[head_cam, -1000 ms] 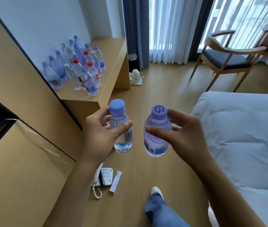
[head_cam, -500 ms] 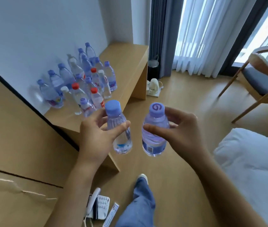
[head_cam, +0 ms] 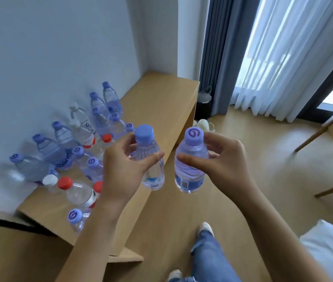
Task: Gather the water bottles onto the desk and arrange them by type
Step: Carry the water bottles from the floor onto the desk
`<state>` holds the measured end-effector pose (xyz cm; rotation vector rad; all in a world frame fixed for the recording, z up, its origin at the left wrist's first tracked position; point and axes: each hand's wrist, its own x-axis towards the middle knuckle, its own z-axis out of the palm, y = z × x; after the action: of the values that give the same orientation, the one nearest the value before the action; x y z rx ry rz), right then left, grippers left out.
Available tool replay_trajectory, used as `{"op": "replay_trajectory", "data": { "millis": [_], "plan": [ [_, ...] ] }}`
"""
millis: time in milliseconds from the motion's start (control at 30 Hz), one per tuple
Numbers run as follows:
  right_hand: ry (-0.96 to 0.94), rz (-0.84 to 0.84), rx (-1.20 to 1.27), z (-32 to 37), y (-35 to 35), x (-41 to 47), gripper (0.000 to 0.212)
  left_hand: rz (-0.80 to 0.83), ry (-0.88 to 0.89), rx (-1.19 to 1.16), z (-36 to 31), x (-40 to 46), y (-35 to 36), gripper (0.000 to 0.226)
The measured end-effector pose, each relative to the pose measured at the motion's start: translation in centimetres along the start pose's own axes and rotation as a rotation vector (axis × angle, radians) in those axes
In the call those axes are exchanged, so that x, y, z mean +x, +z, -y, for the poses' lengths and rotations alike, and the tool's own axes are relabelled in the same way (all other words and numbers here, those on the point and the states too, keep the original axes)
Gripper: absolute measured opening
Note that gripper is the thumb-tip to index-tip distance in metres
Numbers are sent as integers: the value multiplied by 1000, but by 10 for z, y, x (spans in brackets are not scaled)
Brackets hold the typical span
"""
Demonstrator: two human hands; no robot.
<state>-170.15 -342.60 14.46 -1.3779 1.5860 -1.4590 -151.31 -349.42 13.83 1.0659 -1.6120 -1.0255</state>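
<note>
Center frame: left hand (head_cam: 124,169) grips plain-cap bottle (head_cam: 151,159); right hand (head_cam: 222,161) pinches logo-cap bottle (head_cam: 190,161), both upright. Desk (head_cam: 161,102) w/ bottle cluster (head_cam: 76,151) at left.

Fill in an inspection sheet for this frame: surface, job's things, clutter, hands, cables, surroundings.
Surface: wooden desk against the wall, its far end bare.
Job's things: a cluster of bottles stands on the desk with blue, red and white caps mixed; a plain-cap bottle and a logo-cap bottle are held upright above the desk's edge and the floor.
Clutter: nothing seen on the desk besides bottles.
Hands: left hand grips the plain-cap bottle; right hand grips the logo-cap bottle.
Cables: nothing seen.
Surroundings: curtains, a wooden chair, a white bed corner, pale objects on the floor by the desk.
</note>
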Motion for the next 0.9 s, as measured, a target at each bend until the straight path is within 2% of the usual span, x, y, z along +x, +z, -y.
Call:
{"op": "replay_trajectory", "data": {
  "millis": [167, 433, 700, 900],
  "plan": [
    [9, 108, 31, -39, -18, 107, 32, -116, -49, 63, 23, 87, 43, 33],
    [7, 309, 30, -77, -29, 272, 38, -367, -124, 53, 49, 200, 89, 32],
    [30, 437, 34, -116, 41, 381, 37, -527, -283, 62, 104, 276, 77, 36],
    [61, 594, 60, -130, 108, 441, 35, -638, -384, 147, 147, 325, 62, 36]
  ]
}}
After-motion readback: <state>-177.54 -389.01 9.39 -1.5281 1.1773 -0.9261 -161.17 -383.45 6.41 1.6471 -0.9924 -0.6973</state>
